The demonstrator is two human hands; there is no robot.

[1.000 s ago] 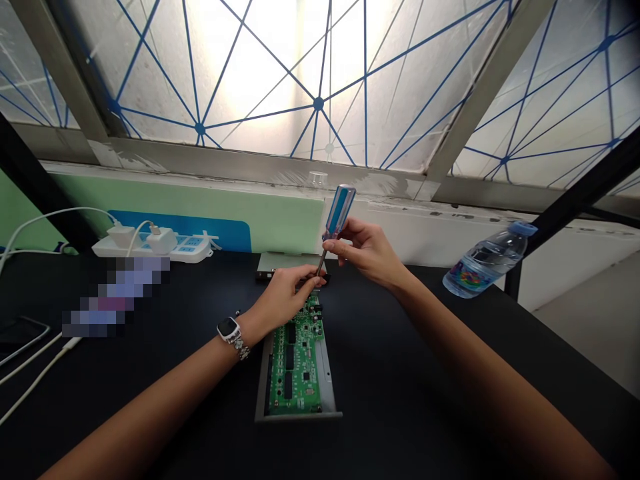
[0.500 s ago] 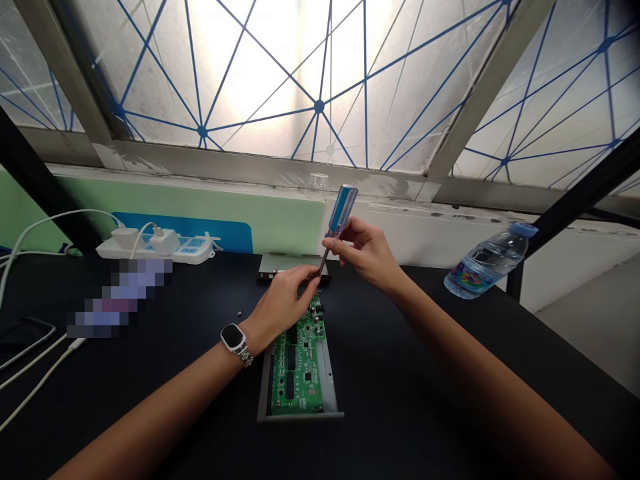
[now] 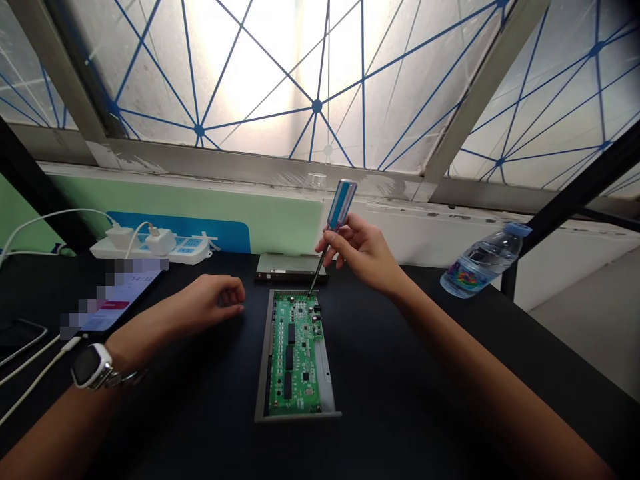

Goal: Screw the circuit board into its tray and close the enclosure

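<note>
A screwdriver [image 3: 342,204] with a clear and blue handle is pinched in my right hand [image 3: 363,250], its fingers closed around the lower handle. The shaft slants down, and its tip meets the far right edge of the green circuit board [image 3: 305,360]. That board lies in a grey metal tray [image 3: 327,380] on the black table. My left hand [image 3: 215,303] is low over the table, left of the board, with fingers loosely curled and the thumb apart from them. Nothing shows in it. The small bits seen earlier at that spot are out of sight.
Behind the board lies a flat metal cover [image 3: 287,265] by the wall. A water bottle [image 3: 483,263] leans at the right against a black frame bar. At the left are a phone [image 3: 125,297], white cables and a power strip [image 3: 193,250].
My left hand has left the screwdriver shaft and moved left and toward me, down to the table. My right hand keeps the screwdriver in nearly the same place.
</note>
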